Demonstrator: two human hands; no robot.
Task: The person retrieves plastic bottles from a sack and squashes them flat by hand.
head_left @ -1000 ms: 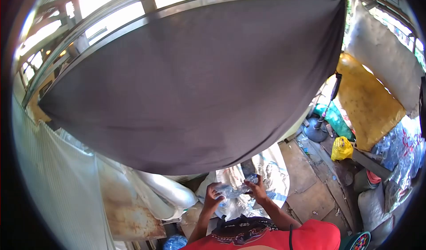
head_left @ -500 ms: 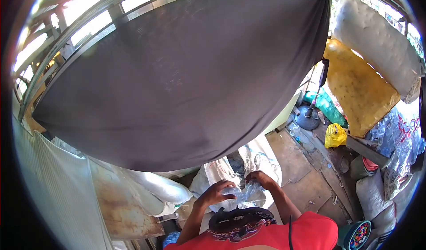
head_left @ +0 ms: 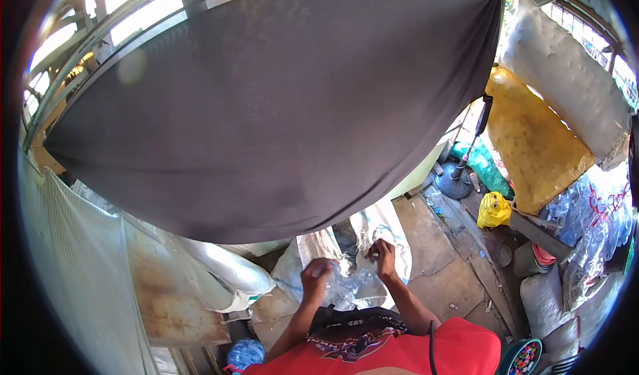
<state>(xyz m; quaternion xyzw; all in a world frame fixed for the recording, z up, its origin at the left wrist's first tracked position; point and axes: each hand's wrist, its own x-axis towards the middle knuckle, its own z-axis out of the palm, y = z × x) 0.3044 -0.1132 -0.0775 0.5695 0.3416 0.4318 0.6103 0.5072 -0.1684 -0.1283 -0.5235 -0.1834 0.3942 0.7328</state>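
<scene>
A white woven sack (head_left: 383,232) lies in front of me, with a dark grey patch (head_left: 345,236) showing in its middle. Crumpled clear plastic (head_left: 353,286) rests on the near part of the sack, between my forearms. My left hand (head_left: 317,275) is over the sack's left side, its fingers curled in and slightly blurred; what they grip is hidden. On the right, my right hand (head_left: 382,255) has its fingers pinched together above the sack, holding something too small to make out.
A large dark cloth (head_left: 279,108) hangs ahead. To the right stand a round blue base with a pole (head_left: 455,182), a yellow bag (head_left: 494,210), stuffed sacks (head_left: 549,298) and a bucket of colourful caps (head_left: 522,356). A large clear blue bottle (head_left: 245,354) is at lower left.
Both hands have risen off the clear plastic, which now lies lower between them. My left hand's fingers have curled in from a spread grip. The view has shifted slightly.
</scene>
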